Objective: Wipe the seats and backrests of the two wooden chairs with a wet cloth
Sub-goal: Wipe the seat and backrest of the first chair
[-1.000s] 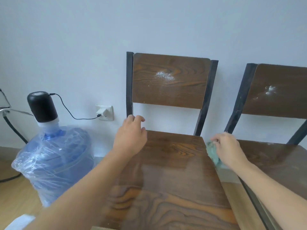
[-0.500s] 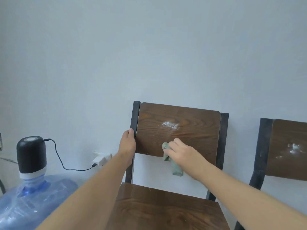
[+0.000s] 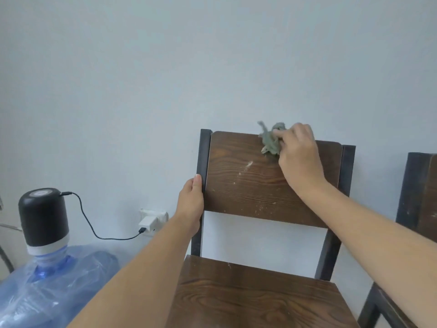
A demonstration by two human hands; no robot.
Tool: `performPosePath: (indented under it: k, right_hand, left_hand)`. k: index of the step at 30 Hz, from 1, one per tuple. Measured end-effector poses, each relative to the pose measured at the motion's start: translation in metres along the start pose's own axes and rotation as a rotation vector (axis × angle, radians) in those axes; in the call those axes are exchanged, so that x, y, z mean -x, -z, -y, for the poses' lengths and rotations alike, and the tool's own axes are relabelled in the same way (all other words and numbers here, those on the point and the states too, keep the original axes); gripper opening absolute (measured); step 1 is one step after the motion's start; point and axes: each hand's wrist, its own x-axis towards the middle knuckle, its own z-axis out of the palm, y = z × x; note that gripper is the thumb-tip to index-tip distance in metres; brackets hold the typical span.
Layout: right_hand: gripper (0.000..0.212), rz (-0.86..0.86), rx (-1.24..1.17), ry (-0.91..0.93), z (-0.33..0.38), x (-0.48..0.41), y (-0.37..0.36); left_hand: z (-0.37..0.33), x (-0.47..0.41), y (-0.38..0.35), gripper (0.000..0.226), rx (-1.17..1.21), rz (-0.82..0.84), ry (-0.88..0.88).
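Note:
A wooden chair with a black metal frame fills the middle; its backrest (image 3: 248, 185) shows scattered white specks, and its seat (image 3: 248, 294) lies below. My right hand (image 3: 299, 157) presses a crumpled green cloth (image 3: 270, 142) against the top edge of that backrest. My left hand (image 3: 191, 202) grips the chair's left frame post (image 3: 204, 157). Only the left edge of the second chair (image 3: 421, 192) shows at the far right.
A blue water jug (image 3: 47, 287) wrapped in plastic, topped by a black pump (image 3: 42, 214), stands at lower left. Its cable runs to a wall socket (image 3: 152, 218). A plain wall lies behind both chairs.
My right hand carried the cloth from the seat's right edge up onto the backrest and now to its top edge; the white patch is smeared away. My left hand moved from seat to frame post.

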Motion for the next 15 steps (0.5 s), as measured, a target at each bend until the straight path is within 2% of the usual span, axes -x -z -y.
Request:
performPosePath:
  k: [1, 2, 4, 5, 6, 7, 9, 10, 11, 12, 15]
  right_hand:
    - [0.015, -0.036, -0.015, -0.049, 0.009, 0.001, -0.002]
    - [0.016, -0.035, -0.018, 0.054, 0.030, 0.013, -0.008]
    - [0.020, 0.115, 0.023, 0.550, 0.070, 0.057, -0.024]
    - [0.021, 0.179, 0.034, 0.686, 0.073, 0.067, -0.027]
    - [0.022, 0.216, 0.042, 0.678, 0.067, 0.061, -0.028]
    - [0.023, 0.203, 0.054, 0.555, 0.057, 0.045, -0.030]
    - [0.027, 0.090, 0.021, 0.183, 0.043, 0.008, -0.033]
    - [0.025, 0.076, 0.017, 0.092, 0.048, 0.001, -0.035]
    - [0.022, 0.079, 0.016, 0.115, 0.062, 0.005, -0.038]
    - [0.021, 0.103, 0.015, 0.214, 0.079, 0.018, -0.045]
    - [0.029, 0.229, 0.054, 0.591, 0.108, 0.073, -0.050]
  left_hand:
    - [0.000, 0.000, 0.000, 0.049, -0.006, -0.008, -0.003]
    - [-0.001, 0.001, -0.001, 0.049, -0.005, -0.010, -0.003]
    - [0.000, 0.002, 0.001, 0.046, 0.014, -0.011, -0.008]
    - [0.000, 0.003, 0.001, 0.045, 0.021, -0.010, -0.007]
    - [0.001, 0.003, 0.001, 0.045, 0.021, -0.005, -0.001]
    - [0.001, 0.003, 0.001, 0.045, 0.014, -0.001, 0.002]
    - [0.001, 0.001, 0.001, 0.046, 0.005, -0.005, -0.007]
    - [0.000, 0.001, 0.000, 0.046, 0.003, -0.007, -0.009]
    - [0.000, 0.000, 0.000, 0.045, 0.005, -0.005, -0.014]
    - [0.001, -0.001, 0.000, 0.044, 0.012, 0.002, -0.018]
    - [0.004, -0.002, 0.003, 0.043, 0.036, 0.005, -0.011]
